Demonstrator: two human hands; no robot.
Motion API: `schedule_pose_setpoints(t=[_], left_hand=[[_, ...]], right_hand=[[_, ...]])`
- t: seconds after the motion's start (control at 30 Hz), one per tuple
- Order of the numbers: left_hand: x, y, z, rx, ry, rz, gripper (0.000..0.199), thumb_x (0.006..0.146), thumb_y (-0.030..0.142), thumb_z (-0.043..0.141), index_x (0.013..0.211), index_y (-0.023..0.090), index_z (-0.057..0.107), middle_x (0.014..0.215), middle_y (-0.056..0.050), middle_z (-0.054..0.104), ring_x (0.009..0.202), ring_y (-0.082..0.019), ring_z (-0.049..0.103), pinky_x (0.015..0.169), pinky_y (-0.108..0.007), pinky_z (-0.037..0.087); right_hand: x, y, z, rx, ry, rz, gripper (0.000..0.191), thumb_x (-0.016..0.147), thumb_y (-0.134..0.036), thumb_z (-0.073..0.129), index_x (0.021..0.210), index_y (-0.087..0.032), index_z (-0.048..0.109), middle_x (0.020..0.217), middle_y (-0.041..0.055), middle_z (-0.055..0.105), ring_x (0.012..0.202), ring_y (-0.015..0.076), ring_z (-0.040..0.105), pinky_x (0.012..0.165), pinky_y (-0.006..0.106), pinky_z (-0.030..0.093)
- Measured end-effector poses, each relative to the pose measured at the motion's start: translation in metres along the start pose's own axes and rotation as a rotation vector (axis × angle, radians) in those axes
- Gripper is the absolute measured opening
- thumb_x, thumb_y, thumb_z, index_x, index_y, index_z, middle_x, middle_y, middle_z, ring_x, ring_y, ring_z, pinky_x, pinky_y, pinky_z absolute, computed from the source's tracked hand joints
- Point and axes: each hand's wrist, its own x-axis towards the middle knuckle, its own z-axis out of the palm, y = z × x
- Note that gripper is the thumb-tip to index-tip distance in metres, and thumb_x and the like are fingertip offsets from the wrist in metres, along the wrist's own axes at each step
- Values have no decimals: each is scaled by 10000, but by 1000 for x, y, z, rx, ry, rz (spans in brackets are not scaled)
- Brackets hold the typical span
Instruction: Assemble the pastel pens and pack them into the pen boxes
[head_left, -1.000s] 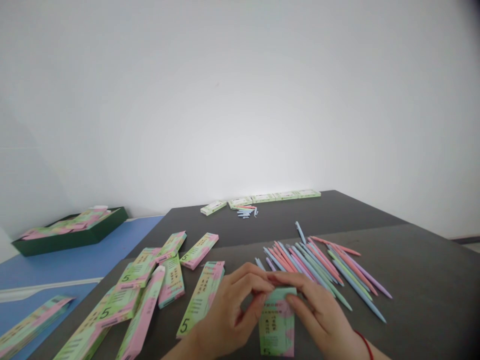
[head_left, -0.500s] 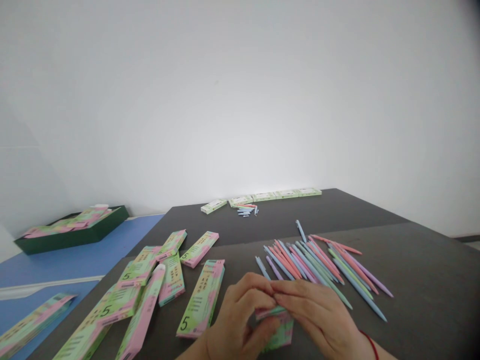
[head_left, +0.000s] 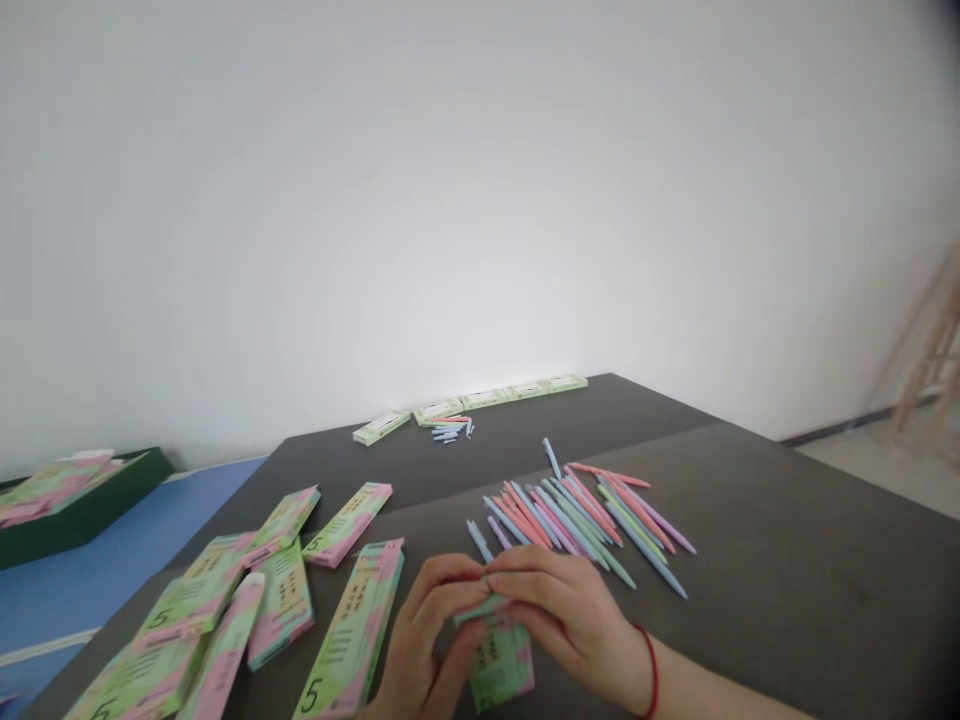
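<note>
Low in the head view, my left hand [head_left: 442, 630] and my right hand [head_left: 559, 615] meet at the top end of a small green and pink pen box [head_left: 502, 665]. Fingers of both hands are closed round that end, and they partly cover it. A red cord circles my right wrist. Just beyond my hands lies a loose pile of pastel pens [head_left: 570, 515] in blue, coral, purple and green. Left of my left hand rests a similar box [head_left: 352, 630] marked with a 5.
More pen boxes [head_left: 202, 585] overlap at the left. Pale green boxes [head_left: 484, 398] line the table's far edge, with a few short pens [head_left: 450, 430] before them. A dark green tray [head_left: 82, 510] of boxes stands on a blue surface [head_left: 202, 495].
The view has turned to the right, so the table's contents sit further left. Both hands stay on the box end, and more of the box's front now shows below them.
</note>
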Motion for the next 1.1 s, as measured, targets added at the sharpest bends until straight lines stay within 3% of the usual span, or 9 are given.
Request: schedule_pose_setpoints(t=[0.13, 0.23, 0.27, 0.37, 0.47, 0.63, 0.77, 0.93, 1.1], left_hand=[[-3, -13, 9, -255, 224, -200, 299, 907, 355, 462, 1179, 240, 512, 1138, -88, 553, 990, -236, 564, 768, -329, 508], [-8, -23, 13, -345, 367, -356, 340, 916, 401, 429, 1196, 221, 499, 1163, -101, 542, 966, -236, 573, 761, -348, 511], [-11, -26, 13, -341, 381, -394, 331, 911, 396, 443, 1182, 219, 511, 1158, -101, 547, 973, -238, 574, 775, -354, 509], [-26, -34, 17, -310, 354, -448, 328, 903, 392, 455, 1171, 216, 528, 1144, -105, 566, 996, -251, 578, 795, -368, 504], [-35, -40, 22, -252, 267, -398, 344, 923, 394, 397, 1202, 221, 499, 1173, -111, 549, 1011, -249, 571, 802, -369, 494], [-34, -50, 24, -165, -25, -129, 302, 929, 359, 370, 1185, 234, 472, 1118, -98, 565, 990, -218, 572, 790, -324, 476], [-36, -57, 26, -115, -112, -59, 312, 924, 408, 370, 1137, 214, 488, 1048, -106, 612, 976, -213, 583, 805, -310, 471], [-48, -67, 40, -36, -203, -44, 394, 911, 497, 369, 1154, 220, 507, 1069, -99, 647, 1015, -222, 599, 885, -325, 461], [-49, -74, 48, 11, -246, -47, 393, 888, 484, 399, 1146, 209, 511, 1066, -94, 643, 1004, -218, 602, 891, -317, 462]], right_hand=[[10, 11, -3, 67, 74, 225, 265, 913, -225, 499, 1147, -213, 622, 1045, 78, 654, 959, 174, 609, 845, 300, 497], [23, 39, -19, 357, 173, 713, 231, 897, -268, 515, 1064, -206, 661, 888, 39, 680, 732, 149, 635, 603, 238, 522], [28, 52, -26, 515, 139, 914, 226, 891, -281, 523, 1057, -210, 659, 814, 18, 680, 654, 137, 624, 516, 215, 495], [43, 97, -39, 626, 76, 1057, 193, 893, -252, 527, 993, -158, 663, 779, 25, 675, 651, 124, 620, 474, 186, 471], [60, 138, -33, 665, 55, 1203, 184, 918, -245, 521, 1004, -118, 622, 827, 35, 653, 650, 113, 611, 539, 223, 505], [93, 174, 3, 697, 70, 1332, 270, 917, -305, 542, 1134, -144, 557, 1075, 66, 602, 862, 172, 618, 726, 349, 537], [113, 180, 34, 751, 46, 1370, 280, 915, -300, 545, 1150, -147, 552, 1109, 73, 592, 902, 185, 612, 754, 369, 532], [131, 172, 66, 819, -61, 1348, 242, 922, -297, 537, 1100, -135, 570, 1026, 56, 620, 814, 154, 628, 686, 318, 545], [140, 145, 96, 859, -245, 1251, 202, 960, -183, 424, 957, -79, 598, 809, 68, 676, 647, 122, 652, 546, 224, 537]])
